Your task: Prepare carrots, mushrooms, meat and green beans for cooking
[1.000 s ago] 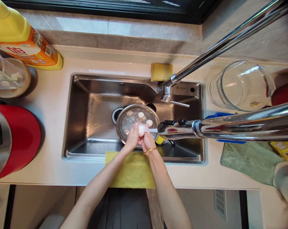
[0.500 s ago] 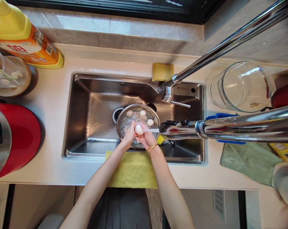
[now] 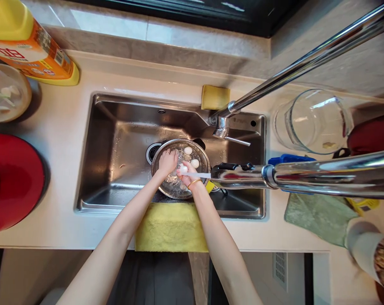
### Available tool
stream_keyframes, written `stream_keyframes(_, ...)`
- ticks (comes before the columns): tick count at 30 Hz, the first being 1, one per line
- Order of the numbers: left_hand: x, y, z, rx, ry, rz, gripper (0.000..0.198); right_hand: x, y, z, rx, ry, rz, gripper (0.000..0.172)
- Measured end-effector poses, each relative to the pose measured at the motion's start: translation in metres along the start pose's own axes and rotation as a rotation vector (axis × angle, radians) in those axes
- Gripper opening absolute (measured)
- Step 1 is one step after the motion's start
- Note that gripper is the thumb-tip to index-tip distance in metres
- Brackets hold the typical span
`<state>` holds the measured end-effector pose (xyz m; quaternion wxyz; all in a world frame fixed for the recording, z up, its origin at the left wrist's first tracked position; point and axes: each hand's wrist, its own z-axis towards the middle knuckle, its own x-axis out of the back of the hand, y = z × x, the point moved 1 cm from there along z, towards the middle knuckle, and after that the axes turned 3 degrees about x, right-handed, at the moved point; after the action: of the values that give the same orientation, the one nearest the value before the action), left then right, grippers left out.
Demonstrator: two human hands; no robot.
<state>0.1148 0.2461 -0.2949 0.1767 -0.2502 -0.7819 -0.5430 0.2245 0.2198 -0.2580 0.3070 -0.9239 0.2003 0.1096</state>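
A steel pot of water stands in the sink, with two white eggs floating near its far rim. My right hand, a gold bangle on its wrist, is closed round a white egg under the stream from the pull-out tap. My left hand reaches down into the pot, fingers curled over something in the water that I cannot make out.
A yellow cloth hangs over the sink's front edge. A yellow sponge lies behind the sink. At left are a yellow-orange bottle, a bowl and a red appliance. At right are a glass jug and a green cloth.
Both hands held the egg together before. My left hand has let go and moved left into the pot's water; my right hand keeps the egg under the stream. The view shifted forward.
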Motion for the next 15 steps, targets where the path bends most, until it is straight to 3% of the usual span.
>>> stream_keyframes(3, 0.007, 0.010, -0.016, -0.079, -0.035, -0.180, 0.038, 0.002, -0.002, -0.007, -0.068, -0.013, 0.060, 0.038)
stream_keyframes(7, 0.015, 0.022, -0.050, -0.185, -0.210, -0.405, 0.035, -0.002, -0.001, -0.017, -0.186, -0.116, 0.182, 0.038)
stream_keyframes(11, 0.017, 0.022, -0.068, -0.128, -0.197, -0.332, 0.040, -0.011, 0.005, -0.022, -0.264, -0.089, 0.304, 0.040)
stream_keyframes(15, 0.022, 0.019, -0.068, -0.120, -0.242, -0.169, 0.040, -0.018, 0.009, -0.024, -0.209, -0.048, 0.278, 0.035)
